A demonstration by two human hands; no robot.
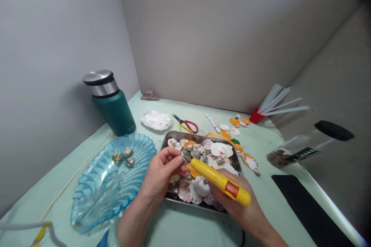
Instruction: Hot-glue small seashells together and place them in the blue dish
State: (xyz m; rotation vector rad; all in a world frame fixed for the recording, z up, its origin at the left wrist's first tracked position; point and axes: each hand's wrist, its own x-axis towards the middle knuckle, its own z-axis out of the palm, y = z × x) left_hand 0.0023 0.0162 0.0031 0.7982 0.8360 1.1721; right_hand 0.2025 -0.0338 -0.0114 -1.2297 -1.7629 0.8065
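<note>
My right hand (237, 195) is wrapped round a yellow hot glue gun (216, 177), its nozzle pointing up and left. My left hand (166, 166) is closed in a pinch at the nozzle's tip; what sits between the fingers is small and mostly hidden. Both hands are over a metal tray (199, 205) heaped with scallop shells (199, 185) and small grey snail shells. To the left, a blue scalloped glass dish (89, 185) carries three snail shells (127, 152).
Behind the tray lie scissors (188, 125), a white plastic bag (156, 120) and a marker (212, 122). A teal bottle (114, 110) stands at left. Rightward are orange shells (226, 135), a red cup (256, 116) of glue sticks, a black-lidded jar (301, 148) and a flat black object (304, 204).
</note>
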